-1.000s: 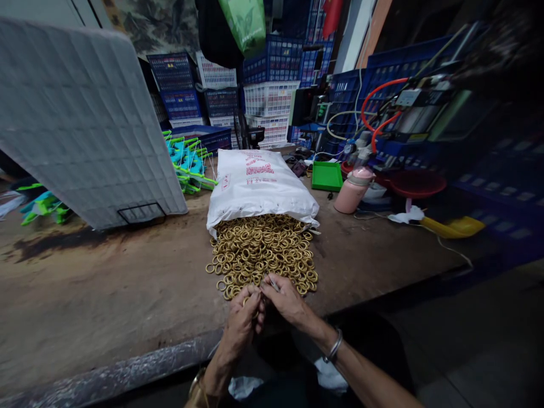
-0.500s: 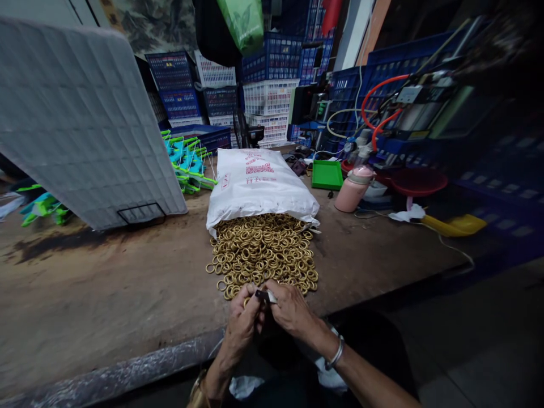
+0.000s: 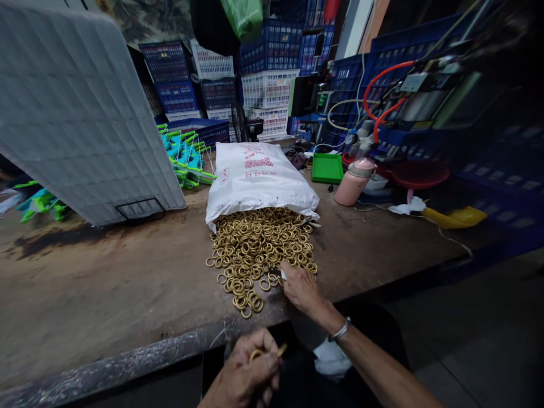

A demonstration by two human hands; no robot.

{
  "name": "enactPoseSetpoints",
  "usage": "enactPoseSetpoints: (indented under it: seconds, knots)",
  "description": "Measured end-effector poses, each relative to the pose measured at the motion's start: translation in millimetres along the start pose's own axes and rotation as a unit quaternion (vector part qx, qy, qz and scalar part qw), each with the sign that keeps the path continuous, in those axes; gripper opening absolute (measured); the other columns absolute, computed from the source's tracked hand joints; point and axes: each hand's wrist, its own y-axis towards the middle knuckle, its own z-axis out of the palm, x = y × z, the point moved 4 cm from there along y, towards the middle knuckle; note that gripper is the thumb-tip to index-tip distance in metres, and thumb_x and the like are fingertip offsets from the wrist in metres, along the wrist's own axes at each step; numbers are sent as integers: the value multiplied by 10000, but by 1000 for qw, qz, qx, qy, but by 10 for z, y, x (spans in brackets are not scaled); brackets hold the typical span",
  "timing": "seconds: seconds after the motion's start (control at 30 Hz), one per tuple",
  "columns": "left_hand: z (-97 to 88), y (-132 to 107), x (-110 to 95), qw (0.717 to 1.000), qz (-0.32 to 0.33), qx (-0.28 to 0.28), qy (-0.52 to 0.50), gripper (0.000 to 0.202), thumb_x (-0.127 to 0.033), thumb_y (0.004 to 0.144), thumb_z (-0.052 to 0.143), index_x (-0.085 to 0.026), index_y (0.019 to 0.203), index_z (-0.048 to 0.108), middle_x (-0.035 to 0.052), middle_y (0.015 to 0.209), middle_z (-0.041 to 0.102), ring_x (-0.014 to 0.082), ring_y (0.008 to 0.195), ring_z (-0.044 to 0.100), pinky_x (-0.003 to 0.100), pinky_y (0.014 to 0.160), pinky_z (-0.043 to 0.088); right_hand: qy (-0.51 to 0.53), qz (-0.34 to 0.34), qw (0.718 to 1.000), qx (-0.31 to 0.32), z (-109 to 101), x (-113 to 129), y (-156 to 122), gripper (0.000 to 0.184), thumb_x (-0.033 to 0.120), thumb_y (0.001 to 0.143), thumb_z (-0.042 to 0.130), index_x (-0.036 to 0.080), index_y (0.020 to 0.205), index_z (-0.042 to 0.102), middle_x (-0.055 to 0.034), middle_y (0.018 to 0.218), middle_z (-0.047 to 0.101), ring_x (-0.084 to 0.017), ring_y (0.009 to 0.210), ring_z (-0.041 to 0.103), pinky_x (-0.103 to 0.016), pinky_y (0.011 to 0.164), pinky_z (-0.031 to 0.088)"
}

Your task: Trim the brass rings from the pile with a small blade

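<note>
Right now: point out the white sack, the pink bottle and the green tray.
white sack (image 3: 259, 178), head view, middle of its top face.
pink bottle (image 3: 352, 187), head view, its body.
green tray (image 3: 327, 168), head view, its flat floor.

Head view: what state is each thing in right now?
White sack: lying flat, mouth open.
Brass rings: spilled in a pile on the bench.
Left hand: closed on a ring, below the bench edge.
Right hand: on the pile, pinching something small.
Pink bottle: upright, capped.
</note>
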Motion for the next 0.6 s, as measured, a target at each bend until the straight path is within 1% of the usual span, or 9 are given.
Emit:
enactPoseSetpoints:
  seconds: [0.07,0.17,0.27,0.33,0.37,0.43,0.5,0.53,0.6]
  knots:
    - [-41,-30,210,998,-41,-12,-50,294,-419,709,598,-161,689,460,-33,512,506,31,352,373,131,320,228,16,-2,1000,-20,24,-27,-7,185,74,678,398,167,802,498,-25,661,565,-140,604,493,-246,549,238]
    - [-204,34,497,986,-73,-86,-126,300,-400,660,647,-153,664,476,-15,568,547,31,352,391,123,290,200,60,-13,998,-24,146,27,-63,208,69,705,393,182,835,510,-17,694,582,-138,649,518,-232,572,260]
    - [-312,153,723,973,-101,-137,-158,267,-350,630,684,-134,695,540,-2,608,565,47,392,448,126,301,274,83,-36,996,-7,281,136,-153,232,117,762,417,200,958,508,-21,794,610,-150,737,543,-229,620,289]
    - [-331,249,853,963,-134,-164,-164,252,-315,612,702,-116,701,578,16,608,576,72,442,503,141,335,342,69,-39,997,-7,332,196,-199,283,151,780,444,208,1055,485,-42,903,612,-168,819,542,-243,672,301]
    - [-333,302,902,959,-140,-180,-169,244,-301,606,706,-107,701,592,34,628,593,93,491,540,156,373,388,59,-32,998,-6,349,215,-210,296,165,790,449,213,1081,476,-51,945,606,-176,848,537,-253,693,303]
    - [-329,415,959,952,-123,-210,-185,222,-266,594,710,-100,706,615,80,723,636,145,644,603,211,509,480,39,-7,999,5,379,236,-213,266,169,805,441,219,1062,488,-55,966,602,-181,860,533,-265,706,305]
    - [-313,519,965,957,-86,-215,-173,192,-250,598,695,-109,714,636,112,836,657,201,794,618,292,661,510,23,15,999,17,405,247,-203,223,151,815,419,220,1007,509,-51,942,604,-180,838,534,-272,698,303]
    - [-304,558,951,965,-64,-209,-141,173,-258,605,683,-125,710,646,114,853,663,223,825,618,326,695,508,16,21,999,20,416,252,-200,225,140,815,410,218,1001,510,-52,938,604,-182,831,533,-276,699,302]
    - [-296,597,908,979,-25,-194,-54,146,-306,614,668,-166,655,656,103,782,676,259,795,629,366,679,507,6,28,999,16,431,257,-203,259,124,817,395,209,1041,494,-65,972,595,-191,843,527,-287,711,297]
